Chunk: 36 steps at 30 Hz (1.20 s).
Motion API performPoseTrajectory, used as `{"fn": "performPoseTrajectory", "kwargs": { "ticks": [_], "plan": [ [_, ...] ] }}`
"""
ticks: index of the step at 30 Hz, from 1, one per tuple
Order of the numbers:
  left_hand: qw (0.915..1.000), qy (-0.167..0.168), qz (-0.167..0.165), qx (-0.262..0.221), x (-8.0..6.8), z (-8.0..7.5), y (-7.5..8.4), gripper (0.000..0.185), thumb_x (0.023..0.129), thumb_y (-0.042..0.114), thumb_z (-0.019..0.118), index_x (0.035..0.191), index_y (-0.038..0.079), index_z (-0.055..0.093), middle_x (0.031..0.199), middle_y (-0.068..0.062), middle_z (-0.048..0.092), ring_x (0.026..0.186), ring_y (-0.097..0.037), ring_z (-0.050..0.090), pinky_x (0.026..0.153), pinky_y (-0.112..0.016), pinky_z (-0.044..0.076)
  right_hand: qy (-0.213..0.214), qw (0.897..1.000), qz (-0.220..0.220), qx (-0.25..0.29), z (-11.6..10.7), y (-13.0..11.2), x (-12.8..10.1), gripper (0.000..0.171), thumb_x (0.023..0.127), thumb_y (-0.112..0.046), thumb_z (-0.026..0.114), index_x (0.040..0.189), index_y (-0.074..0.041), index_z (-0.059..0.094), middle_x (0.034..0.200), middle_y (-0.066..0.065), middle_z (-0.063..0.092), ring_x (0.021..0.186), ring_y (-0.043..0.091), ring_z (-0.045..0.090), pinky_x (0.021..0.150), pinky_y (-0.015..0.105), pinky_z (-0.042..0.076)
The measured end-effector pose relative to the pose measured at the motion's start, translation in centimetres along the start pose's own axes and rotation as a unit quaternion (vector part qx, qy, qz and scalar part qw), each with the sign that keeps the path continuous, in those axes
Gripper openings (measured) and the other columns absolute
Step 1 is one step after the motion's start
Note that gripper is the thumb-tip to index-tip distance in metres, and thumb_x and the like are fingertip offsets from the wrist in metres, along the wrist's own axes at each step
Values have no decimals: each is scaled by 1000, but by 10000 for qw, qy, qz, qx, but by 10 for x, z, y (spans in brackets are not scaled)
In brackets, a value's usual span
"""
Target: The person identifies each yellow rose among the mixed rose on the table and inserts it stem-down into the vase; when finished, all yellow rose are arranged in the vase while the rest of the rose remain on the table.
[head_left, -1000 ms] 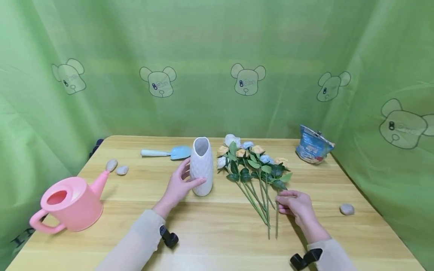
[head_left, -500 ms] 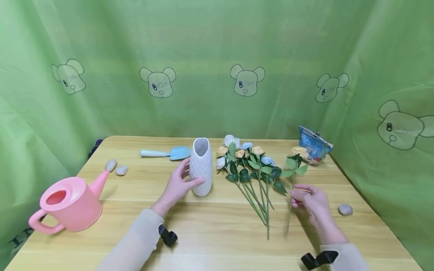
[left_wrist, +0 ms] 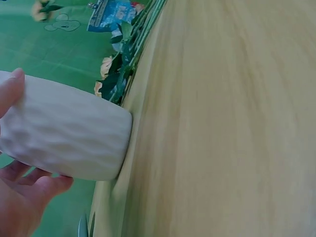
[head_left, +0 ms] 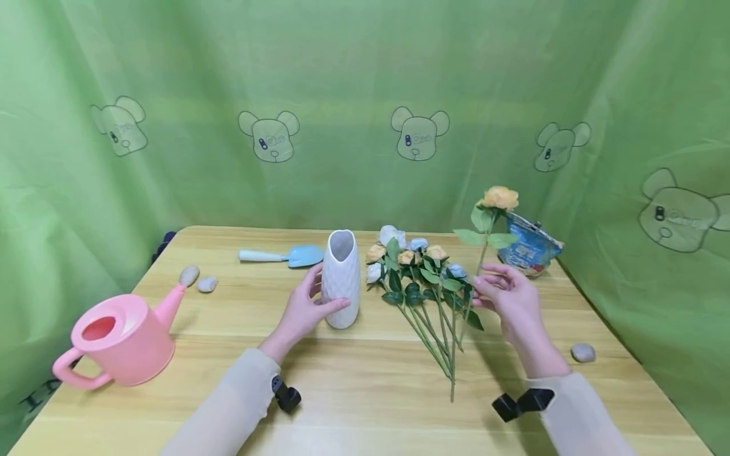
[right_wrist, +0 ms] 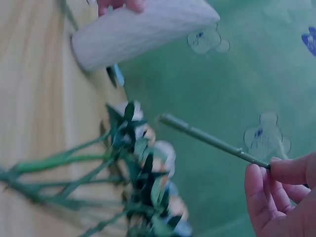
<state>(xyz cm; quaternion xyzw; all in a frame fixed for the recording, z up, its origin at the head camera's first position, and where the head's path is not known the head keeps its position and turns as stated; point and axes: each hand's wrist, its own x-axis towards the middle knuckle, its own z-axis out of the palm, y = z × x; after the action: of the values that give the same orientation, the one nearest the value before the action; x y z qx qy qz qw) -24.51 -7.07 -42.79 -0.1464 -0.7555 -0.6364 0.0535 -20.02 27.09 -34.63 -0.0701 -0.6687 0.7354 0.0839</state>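
My left hand (head_left: 303,310) grips a white textured vase (head_left: 342,282) that stands upright on the wooden table (head_left: 371,405); the thumb lies across its front and the fingers curl behind. Between thumb and fingertips, my right hand (head_left: 513,303) pinches the green stem of a peach rose (head_left: 500,197), held upright and raised with its bloom above the table's back edge. In the right wrist view, the stem's lower end (right_wrist: 168,119) sticks out free. Several white, blue and peach roses (head_left: 406,258) lie together between the two hands, their stems pointing toward me.
On the left stands a pink watering can (head_left: 128,345), with two pebbles (head_left: 189,275) by its spout. A small blue trowel (head_left: 305,255) lies behind the vase. At the back right stands a blue bag (head_left: 527,247), and a single grey pebble (head_left: 583,352) lies nearer.
My right hand has drawn one peach rose out of the bunch to the right, then lifted it upright. The left hand stays on the vase.
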Motion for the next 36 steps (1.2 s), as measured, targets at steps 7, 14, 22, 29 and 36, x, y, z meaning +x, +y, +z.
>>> {"fn": "performPoseTrajectory", "kwargs": {
  "ticks": [7, 14, 22, 29, 36],
  "plan": [
    [9999, -164, -1, 3, -5, -2, 19, 77, 73, 18, 80, 139, 18, 39, 136, -10, 45, 120, -29, 47, 96, -43, 43, -365, 9966, -726, 133, 54, -35, 10, 34, 81, 5, 67, 111, -6, 54, 89, 7, 60, 69, 16, 62, 64, 30, 57],
    [9999, -126, -73, 5, -9, -5, 29, 77, 75, 13, 79, 140, 13, 37, 136, -13, 44, 120, -31, 47, 98, -43, 41, -449, 9904, -1297, 179, 116, -70, 21, 34, 81, 5, 67, 112, -4, 55, 93, 12, 58, 74, 21, 62, 65, 31, 57],
    [9999, -108, -62, 50, -10, -3, 30, 77, 75, 15, 78, 140, 13, 37, 135, -16, 44, 120, -33, 46, 98, -44, 41, -753, 9720, -2145, 597, 168, -101, 20, 30, 81, 7, 64, 109, -1, 54, 91, 13, 57, 73, 21, 60, 63, 31, 57],
    [9999, -69, -95, 31, -13, -2, 29, 77, 75, 14, 78, 140, 14, 37, 134, -17, 45, 119, -34, 47, 99, -45, 40, -1075, 9635, -2448, 168, 203, -80, 26, 30, 82, 7, 63, 110, 4, 52, 89, 11, 57, 72, 18, 58, 64, 32, 57],
    [9999, -118, -41, 72, -12, -1, 29, 77, 76, 15, 78, 140, 14, 36, 134, -16, 45, 119, -32, 47, 99, -43, 41, -1260, 9558, -2594, -569, 207, -45, 35, 30, 82, 5, 65, 109, 4, 54, 90, 13, 59, 74, 18, 56, 67, 34, 56]
  ]
}}
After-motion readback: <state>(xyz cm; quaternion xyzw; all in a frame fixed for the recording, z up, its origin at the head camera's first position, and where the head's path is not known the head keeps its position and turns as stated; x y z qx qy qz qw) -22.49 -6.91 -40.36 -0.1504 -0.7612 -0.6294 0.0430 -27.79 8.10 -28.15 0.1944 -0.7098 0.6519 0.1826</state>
